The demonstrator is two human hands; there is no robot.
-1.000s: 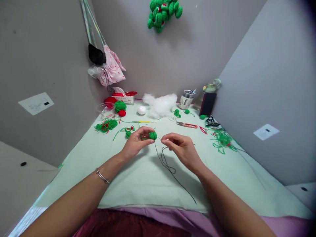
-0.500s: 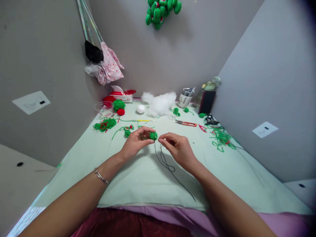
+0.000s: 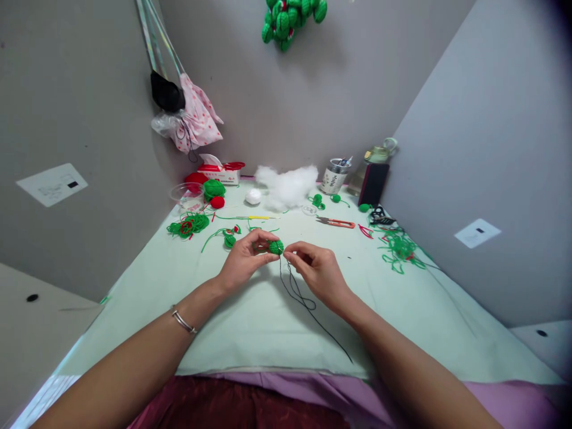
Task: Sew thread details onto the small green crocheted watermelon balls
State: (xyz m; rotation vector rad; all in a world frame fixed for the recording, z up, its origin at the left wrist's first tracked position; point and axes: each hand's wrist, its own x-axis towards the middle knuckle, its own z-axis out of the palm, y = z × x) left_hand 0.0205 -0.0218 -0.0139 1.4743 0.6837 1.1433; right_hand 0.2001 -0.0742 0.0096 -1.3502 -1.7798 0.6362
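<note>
A small green crocheted ball [image 3: 276, 246] is pinched between the thumb and fingers of my left hand [image 3: 245, 257], above the middle of the table. My right hand [image 3: 315, 267] is closed in a pinch just right of it, fingertips almost at the ball. A thin, pale sewing needle [image 3: 280, 251] shows faintly between those fingertips and the ball; most of it is hidden. Black thread [image 3: 309, 307] hangs from the ball and the right fingertips, looping down onto the cloth. Beyond my left hand lies another green crocheted piece [image 3: 229, 241] with a red and white bit beside it.
Orange-handled thread snips [image 3: 336, 222] and a yellow crochet hook [image 3: 259, 217] lie beyond my hands. White stuffing [image 3: 286, 187] is at the back. Green yarn tangles lie left [image 3: 187, 226] and right [image 3: 402, 249]. A pen tin [image 3: 333, 179] and dark phone [image 3: 373, 183] stand back right.
My right hand has moved slightly left, closer to the green ball. My left hand still holds the ball in nearly the same place. The whole view has shifted a little.
</note>
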